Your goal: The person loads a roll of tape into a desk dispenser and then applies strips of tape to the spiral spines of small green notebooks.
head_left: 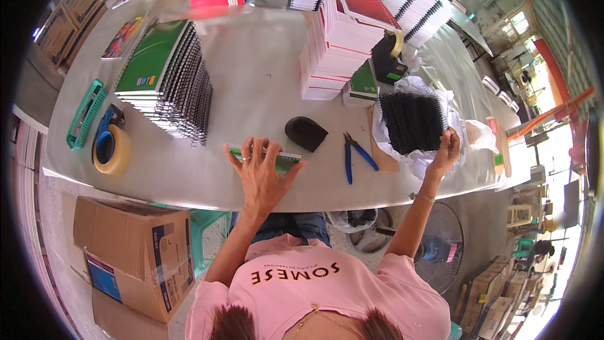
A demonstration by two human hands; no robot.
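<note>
Left hand: fingers grasping green notebook, seen nearly edge-on, near tabletop front edge.
Right hand: fingers bent at right side of black coil pile; can't tell if gripping a coil.
Coil pile: on white wrapping, beyond blue-handled pliers.
Black curved block: just beyond notebook.
Spiral notebook stack: left side.

From far off, I see a wide way up the middle of the table, between the spiral notebooks on the left and the tall book stack on the far right. Between the left hand and right hand, a black block and blue-handled pliers get in the way.
</note>
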